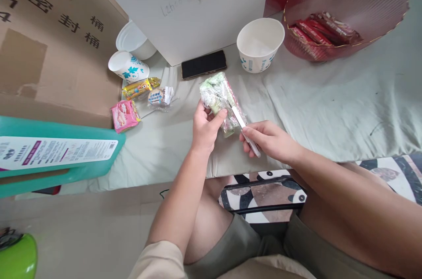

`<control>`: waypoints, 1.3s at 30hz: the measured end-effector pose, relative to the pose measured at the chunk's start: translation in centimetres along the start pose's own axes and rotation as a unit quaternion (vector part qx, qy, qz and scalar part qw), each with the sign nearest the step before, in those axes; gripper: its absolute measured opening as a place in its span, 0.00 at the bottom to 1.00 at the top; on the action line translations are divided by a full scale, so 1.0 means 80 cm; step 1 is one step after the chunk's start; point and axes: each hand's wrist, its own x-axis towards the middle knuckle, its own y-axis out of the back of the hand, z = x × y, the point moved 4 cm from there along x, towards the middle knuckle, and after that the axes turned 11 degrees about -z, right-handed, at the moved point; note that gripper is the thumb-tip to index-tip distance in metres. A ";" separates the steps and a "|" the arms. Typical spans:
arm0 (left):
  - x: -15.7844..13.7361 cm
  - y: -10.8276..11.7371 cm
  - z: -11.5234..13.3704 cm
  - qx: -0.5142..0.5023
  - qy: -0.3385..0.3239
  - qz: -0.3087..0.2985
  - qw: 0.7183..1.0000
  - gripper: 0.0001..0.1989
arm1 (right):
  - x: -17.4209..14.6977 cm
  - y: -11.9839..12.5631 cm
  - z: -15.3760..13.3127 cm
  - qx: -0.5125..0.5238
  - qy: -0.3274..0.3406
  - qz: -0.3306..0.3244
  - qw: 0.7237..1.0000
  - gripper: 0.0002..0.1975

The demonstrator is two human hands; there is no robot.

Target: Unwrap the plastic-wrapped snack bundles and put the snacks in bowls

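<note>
A lettered cardboard box (62,41) fills the upper left, above a teal container (92,169). A black phone (204,64) lies upper centre; upper right, a pink bowl (372,2) holds red-wrapped bars (325,28).

**White tool (239,120) over a green packet (216,87)**

Just on the near side of the phone (204,65), toward its right end, the packet sits aslant, crinkled clear wrapping shining over pale green, a reddish strip along its right side. The slim tool slants across it, narrow tip toward the phone, butt farther away; whether the tip touches or pierces the wrapping cannot be told.
</note>
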 end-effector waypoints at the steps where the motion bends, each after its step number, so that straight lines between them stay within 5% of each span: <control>1: 0.001 0.001 0.000 -0.015 -0.001 0.005 1.000 0.27 | 0.000 -0.001 0.000 -0.002 -0.002 -0.004 1.000 0.21; 11: 0.007 0.020 0.004 -0.087 -0.033 0.041 0.995 0.26 | 0.000 -0.007 0.003 -0.048 -0.069 -0.030 0.996 0.17; 23: 0.021 0.062 0.017 -0.083 -0.082 0.098 0.988 0.26 | -0.002 -0.009 0.007 -0.111 -0.069 -0.065 0.989 0.16; 26: 0.022 0.075 0.019 -0.082 -0.087 0.095 0.988 0.23 | -0.004 0.009 -0.001 -0.190 -0.040 -0.013 0.981 0.19; 31: 0.016 0.055 0.003 -0.070 0.005 -0.022 0.997 0.27 | -0.014 0.070 -0.019 -0.379 0.029 0.242 0.893 0.13; 35: 0.004 0.022 -0.007 0.015 0.082 -0.185 0.979 0.43 | -0.018 0.102 -0.015 -0.421 0.016 0.288 0.860 0.14; 39: -0.007 0.004 0.001 0.185 0.050 -0.302 0.934 0.48 | -0.026 0.122 -0.013 -0.449 -0.042 0.340 0.825 0.16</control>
